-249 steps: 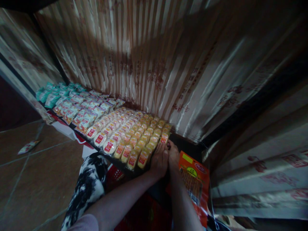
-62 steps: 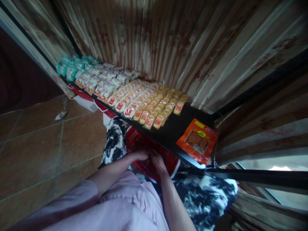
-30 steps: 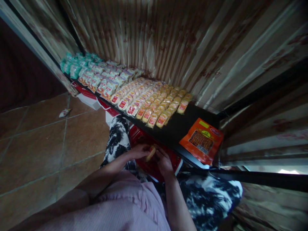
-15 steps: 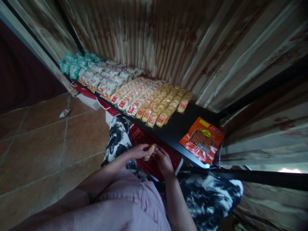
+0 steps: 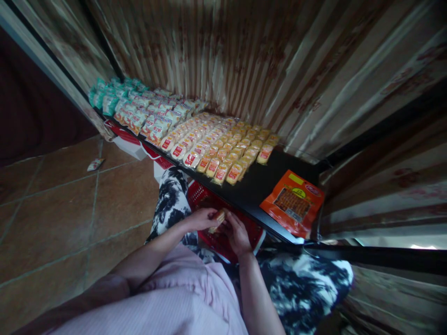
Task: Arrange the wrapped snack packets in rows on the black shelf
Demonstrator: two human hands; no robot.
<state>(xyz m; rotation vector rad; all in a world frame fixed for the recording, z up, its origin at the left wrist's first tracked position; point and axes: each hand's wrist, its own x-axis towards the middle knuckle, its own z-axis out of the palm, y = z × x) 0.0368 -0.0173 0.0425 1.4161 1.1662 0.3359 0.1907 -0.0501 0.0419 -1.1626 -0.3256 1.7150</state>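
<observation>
Between my two hands is a small wrapped snack (image 5: 218,220), yellowish-brown in a clear, shiny wrapper, held over a red plastic basket (image 5: 197,191). My left hand (image 5: 203,219) is closed on its left side, thumb and fingers pinching it. From the right, my right hand (image 5: 239,232) grips the upper end of the same packet with bent fingers. Just beyond the basket, rows of yellow wrapped snacks (image 5: 234,172) stand on a narrow black table (image 5: 240,194). White wrapped round snacks (image 5: 191,159) stand to their left.
White printed bags (image 5: 155,128) and green bags (image 5: 109,104) fill the table's far left. An orange pouch (image 5: 293,202) lies at its right end. Curtains (image 5: 223,51) hang behind. A small packet (image 5: 95,164) lies on the tiled floor (image 5: 63,204).
The snack has turned slightly in my fingers, showing a redder upper face. My right hand has shifted a little; both hands stay over the basket.
</observation>
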